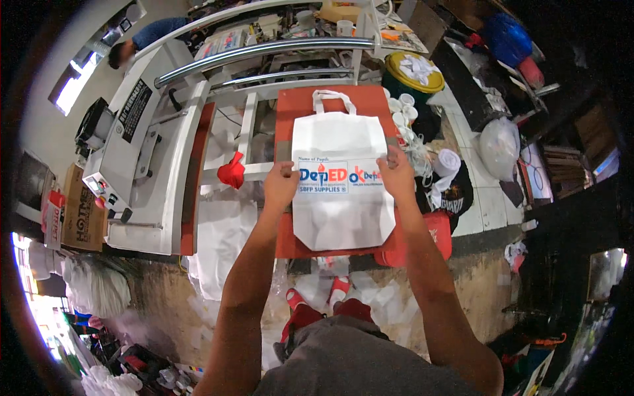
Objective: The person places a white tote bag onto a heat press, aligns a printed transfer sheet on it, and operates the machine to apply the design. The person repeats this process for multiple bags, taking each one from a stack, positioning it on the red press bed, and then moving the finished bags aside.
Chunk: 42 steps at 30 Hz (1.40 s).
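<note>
A white tote bag [344,223] lies flat on the red padded board [284,243] in front of me, its handles pointing away. Blue, red and orange print [323,177] crosses its middle, apparently on a clear transfer film whose borders are hard to make out. At the left end of the print, my left hand [282,183] has its fingers pinched together. My right hand [398,174] pinches at the right end, its thumb over the bag's edge. Both hands are level with the print, on either side of the bag.
A white heat press [148,155] stands on the left, with chrome bars [264,50] crossing behind the board. Red cloth [232,171] hangs on the frame, above white bags [222,231]. To the right are a yellow-lidded bin [414,71], white rolls [447,162] and a red stool-like object [438,234].
</note>
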Each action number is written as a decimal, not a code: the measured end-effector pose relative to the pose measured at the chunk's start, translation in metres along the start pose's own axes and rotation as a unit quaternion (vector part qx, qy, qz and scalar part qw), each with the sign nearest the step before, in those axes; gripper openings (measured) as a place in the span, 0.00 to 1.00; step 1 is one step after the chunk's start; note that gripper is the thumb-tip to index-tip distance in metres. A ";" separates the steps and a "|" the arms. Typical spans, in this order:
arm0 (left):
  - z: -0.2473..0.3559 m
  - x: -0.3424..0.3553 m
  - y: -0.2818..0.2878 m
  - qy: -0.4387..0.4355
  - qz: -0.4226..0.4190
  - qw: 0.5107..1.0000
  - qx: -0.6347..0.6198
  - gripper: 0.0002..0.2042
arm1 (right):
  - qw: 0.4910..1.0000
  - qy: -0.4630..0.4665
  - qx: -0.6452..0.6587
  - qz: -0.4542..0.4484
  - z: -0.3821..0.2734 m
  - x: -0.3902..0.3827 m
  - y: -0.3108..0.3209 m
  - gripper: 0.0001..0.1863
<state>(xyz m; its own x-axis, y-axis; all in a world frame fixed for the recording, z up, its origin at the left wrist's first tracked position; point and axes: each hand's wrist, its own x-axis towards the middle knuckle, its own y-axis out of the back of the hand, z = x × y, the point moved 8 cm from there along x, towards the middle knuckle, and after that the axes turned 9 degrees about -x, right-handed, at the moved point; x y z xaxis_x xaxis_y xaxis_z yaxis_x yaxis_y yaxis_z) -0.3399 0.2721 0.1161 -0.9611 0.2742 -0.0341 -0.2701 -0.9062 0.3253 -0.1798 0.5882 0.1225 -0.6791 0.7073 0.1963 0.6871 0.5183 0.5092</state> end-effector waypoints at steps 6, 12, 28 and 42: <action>-0.024 0.045 -0.014 -0.002 0.034 0.996 0.087 0.17 | 0.962 0.206 -0.179 -0.002 -0.030 -0.037 -0.008 0.25; 0.020 0.005 -0.015 -0.149 0.051 0.958 0.241 0.21 | 0.937 0.232 -0.245 -0.090 -0.026 -0.067 -0.036 0.29; 0.000 -0.055 -0.040 -0.262 0.005 0.901 0.344 0.26 | 0.931 0.229 -0.271 -0.083 -0.022 -0.073 -0.040 0.28; 0.002 -0.057 -0.037 -0.278 0.000 0.910 0.307 0.25 | 0.935 0.238 -0.256 -0.063 -0.022 -0.075 -0.037 0.27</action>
<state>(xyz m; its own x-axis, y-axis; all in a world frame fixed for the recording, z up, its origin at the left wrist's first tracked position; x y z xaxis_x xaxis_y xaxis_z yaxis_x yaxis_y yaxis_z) -0.2749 0.2906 0.1074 -0.7374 0.5486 0.3940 -0.0225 -0.6031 0.7974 -0.1600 0.5051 0.1074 -0.8680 0.2987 0.3968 0.4630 0.1979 0.8640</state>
